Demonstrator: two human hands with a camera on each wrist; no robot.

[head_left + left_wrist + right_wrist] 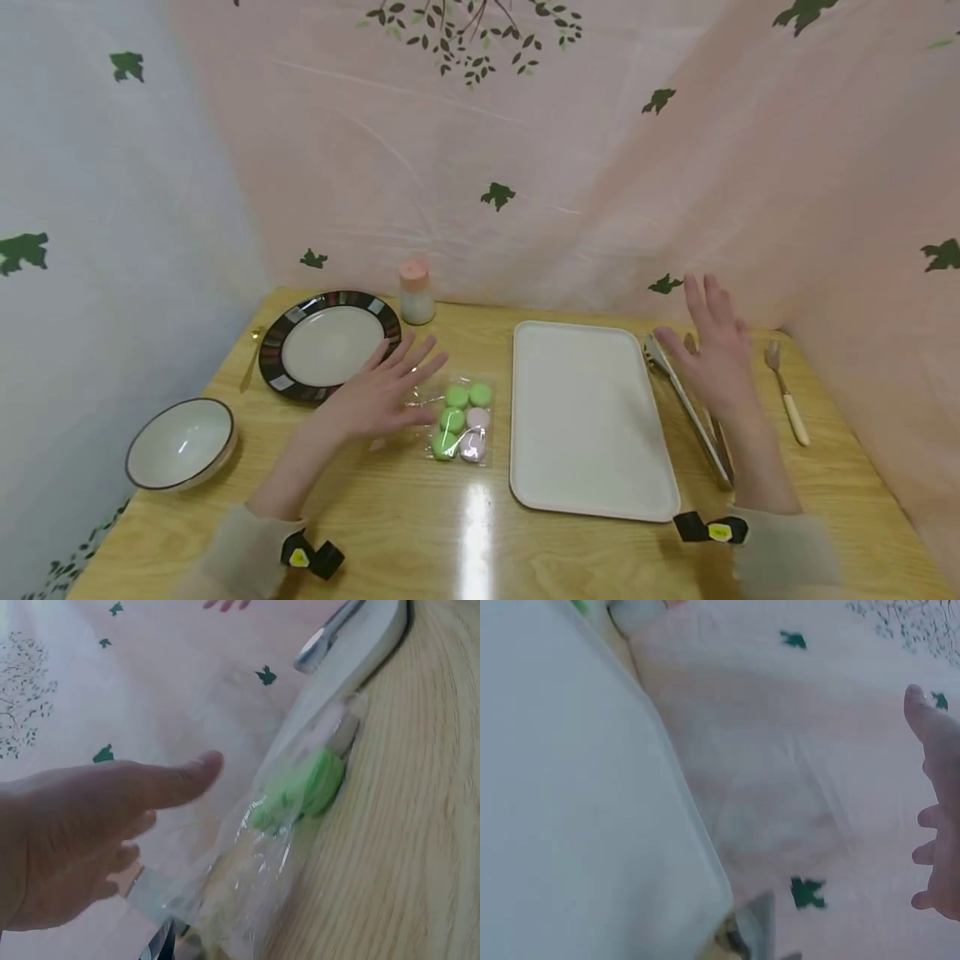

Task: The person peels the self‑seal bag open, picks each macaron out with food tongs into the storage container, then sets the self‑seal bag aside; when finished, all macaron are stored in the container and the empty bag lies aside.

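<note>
With fingers spread and nothing held, my left hand (375, 398) hovers between the dark-rimmed plate (330, 348) and a clear plastic pack of macarons (453, 419), several green and some pale pink. The left wrist view shows the macaron pack (307, 784) lying on the wood beyond my left hand (97, 832). My right hand (712, 358), also spread and holding nothing, is raised over metal tongs (692, 417) right of a white rectangular tray (588, 417). In the right wrist view the tray (577, 802) fills the left side, apart from my right hand (941, 802).
A white bowl (182, 444) stands at the left edge, a small gold spoon (252, 360) near the plate. Behind is a pink-topped shaker (417, 293). A fork with a cream handle (787, 393) lies far right. Patterned cloth (570, 167) hangs around the table.
</note>
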